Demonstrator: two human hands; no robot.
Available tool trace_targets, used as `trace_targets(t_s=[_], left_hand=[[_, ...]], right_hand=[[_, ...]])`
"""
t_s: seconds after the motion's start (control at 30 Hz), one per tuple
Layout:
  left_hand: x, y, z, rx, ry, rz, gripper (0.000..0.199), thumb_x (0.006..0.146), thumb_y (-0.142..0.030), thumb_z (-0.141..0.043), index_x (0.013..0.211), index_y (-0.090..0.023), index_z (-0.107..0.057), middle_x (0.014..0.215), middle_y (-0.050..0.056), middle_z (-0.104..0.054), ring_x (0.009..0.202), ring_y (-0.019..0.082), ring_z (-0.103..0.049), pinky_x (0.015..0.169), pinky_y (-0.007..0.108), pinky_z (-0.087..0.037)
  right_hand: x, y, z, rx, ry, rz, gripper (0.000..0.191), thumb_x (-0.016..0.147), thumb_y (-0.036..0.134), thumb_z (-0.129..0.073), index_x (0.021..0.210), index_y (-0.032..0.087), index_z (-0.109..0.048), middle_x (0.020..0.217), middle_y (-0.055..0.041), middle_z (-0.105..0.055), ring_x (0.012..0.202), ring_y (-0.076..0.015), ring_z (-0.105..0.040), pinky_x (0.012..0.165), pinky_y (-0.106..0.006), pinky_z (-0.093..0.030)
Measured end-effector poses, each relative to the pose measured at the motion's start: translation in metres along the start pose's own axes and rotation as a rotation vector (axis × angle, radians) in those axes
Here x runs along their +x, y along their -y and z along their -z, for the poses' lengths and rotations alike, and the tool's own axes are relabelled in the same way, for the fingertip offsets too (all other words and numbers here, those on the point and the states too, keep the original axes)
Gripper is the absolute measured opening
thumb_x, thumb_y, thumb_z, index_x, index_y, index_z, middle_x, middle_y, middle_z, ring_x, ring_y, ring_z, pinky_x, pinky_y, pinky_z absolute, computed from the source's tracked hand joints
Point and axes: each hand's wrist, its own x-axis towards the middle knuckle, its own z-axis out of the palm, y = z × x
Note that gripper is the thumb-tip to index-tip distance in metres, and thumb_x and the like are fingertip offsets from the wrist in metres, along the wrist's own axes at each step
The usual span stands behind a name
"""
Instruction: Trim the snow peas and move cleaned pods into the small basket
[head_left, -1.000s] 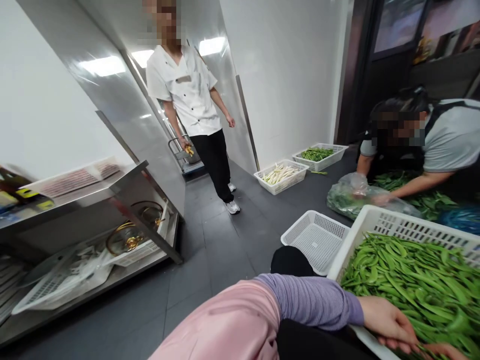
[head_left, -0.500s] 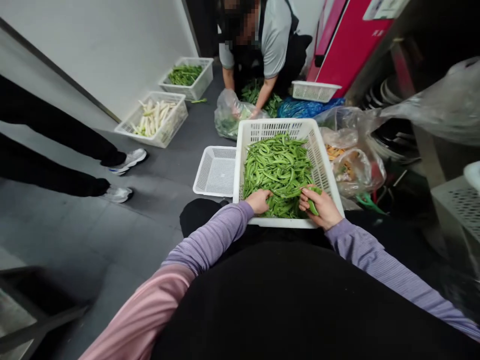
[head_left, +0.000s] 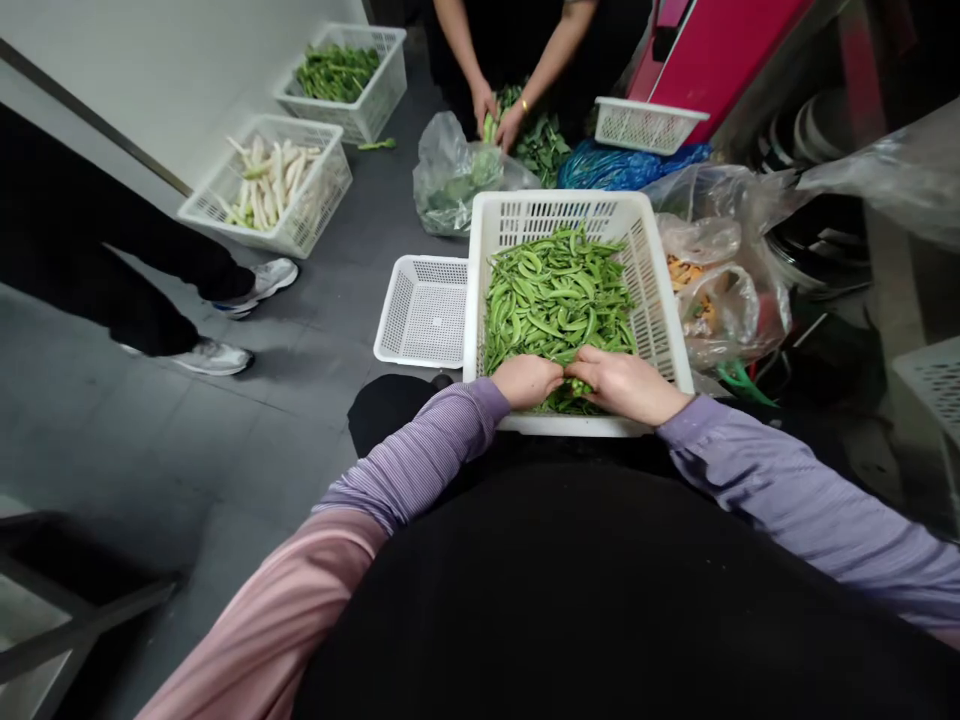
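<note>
Our left hand (head_left: pixel 526 382) and right hand (head_left: pixel 631 386) meet over the near edge of a deep white plastic crate (head_left: pixel 570 426), in which the snow pea pods (head_left: pixel 559 295) lie heaped. Our right fingers are closed around a few of those pods, low at the near side of the crate. Our left fingers curl in toward the right ones, tip to tip, but we cannot tell whether they pinch a pod. The crate sits right in front of our black-clad lap (head_left: pixel 600 590).

Just left of the crate we have a shallow white perforated tray (head_left: pixel 427 315). Farther off to its left stand a basket (head_left: pixel 319 205) of white stalks (head_left: pixel 274 185) and, beyond that, another basket (head_left: pixel 382 85) of green vegetables (head_left: pixel 337 72); a person in black trousers and sneakers (head_left: pixel 214 357) stands well left of the crate.

Just beyond the crate's far edge, a co-worker's hands (head_left: pixel 511 127) hold a green stalk between a clear plastic bag (head_left: pixel 450 185) and leafy greens (head_left: pixel 551 150). Behind its far right corner we see a blue plastic bag (head_left: pixel 615 170) and a small white basket (head_left: pixel 649 126); clear bags (head_left: pixel 742 330) with orange contents lie on its right.
</note>
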Motion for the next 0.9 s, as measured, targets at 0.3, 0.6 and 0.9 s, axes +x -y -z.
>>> trace_targets(t_s=[0.3, 0.6, 0.9], left_hand=[[-0.006, -0.003, -0.005, -0.267, -0.400, 0.059, 0.031, 0.091, -0.022, -0.032, 0.087, -0.013, -0.061, 0.088, 0.005, -0.064, 0.085, 0.011, -0.057, 0.078, 0.019, -0.040], [0.000, -0.001, -0.015, -0.129, 0.000, 0.134, 0.028, 0.087, -0.021, -0.040, 0.092, -0.012, -0.065, 0.094, 0.009, -0.066, 0.088, 0.017, -0.060, 0.080, 0.025, -0.044], [0.004, 0.004, -0.019, -0.026, 0.305, 0.258, 0.033, 0.078, -0.020, -0.048, 0.104, -0.011, -0.065, 0.105, 0.015, -0.064, 0.097, 0.024, -0.059, 0.080, 0.028, -0.047]], right_hand=[[0.018, 0.002, -0.010, 0.853, -0.137, -0.402, 0.028, 0.066, 0.041, -0.066, 0.075, 0.016, -0.057, 0.046, 0.0061, -0.045, 0.042, -0.0082, -0.038, 0.045, -0.022, -0.029], [0.016, -0.016, -0.025, 1.811, -0.633, -0.619, 0.031, 0.067, 0.040, -0.066, 0.064, 0.020, -0.042, 0.050, 0.0074, -0.043, 0.043, -0.0065, -0.043, 0.043, -0.019, -0.040], [0.026, -0.024, -0.037, 0.705, -0.004, -0.235, 0.014, 0.068, 0.022, -0.062, 0.081, 0.017, -0.059, 0.066, -0.0001, -0.059, 0.055, -0.0121, -0.054, 0.059, -0.026, -0.045]])
